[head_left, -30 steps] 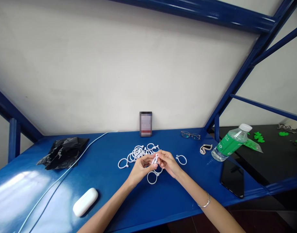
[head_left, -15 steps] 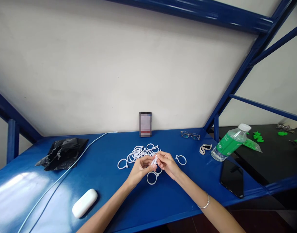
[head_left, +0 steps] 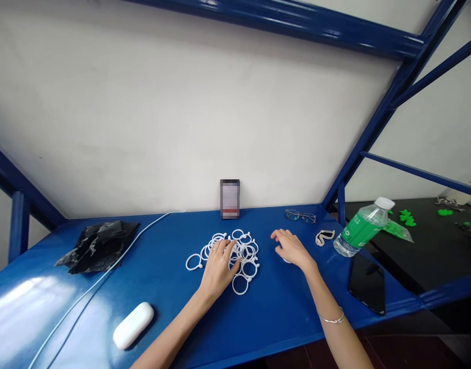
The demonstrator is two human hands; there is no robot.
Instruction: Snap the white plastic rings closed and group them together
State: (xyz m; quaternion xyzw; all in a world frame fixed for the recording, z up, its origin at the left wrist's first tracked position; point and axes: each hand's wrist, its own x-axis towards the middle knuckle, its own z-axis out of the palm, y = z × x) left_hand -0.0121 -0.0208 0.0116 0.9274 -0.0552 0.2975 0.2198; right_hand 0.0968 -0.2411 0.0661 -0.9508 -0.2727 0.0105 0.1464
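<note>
Several white plastic rings with small knobs, like curtain rings [head_left: 240, 284], lie in a loose pile on the blue tabletop [head_left: 258, 323]. My left hand [head_left: 218, 264] is over the left part of the pile, palm down with its fingers apart, and covers some of the rings. Off to the right, my right hand [head_left: 291, 247] hovers low over the table, fingers loosely bent and apart. Just the white edge of another ring [head_left: 286, 261] shows beneath it; the rest is hidden. One ring [head_left: 193, 262] lies at the pile's left end.
A pixelated phone [head_left: 229, 200] leans against the wall. Eyeglasses [head_left: 300, 216], a whitish curled object [head_left: 324, 237], a bottle [head_left: 364, 228] and a dark phone [head_left: 367, 283] are at right. A black plastic bag [head_left: 99, 245], a cable [head_left: 104, 273] and a white case [head_left: 133, 325] are at left.
My hands have parted from the small white piece they held together. The left has moved left onto the pile; the right has moved right, over the separate ring.
</note>
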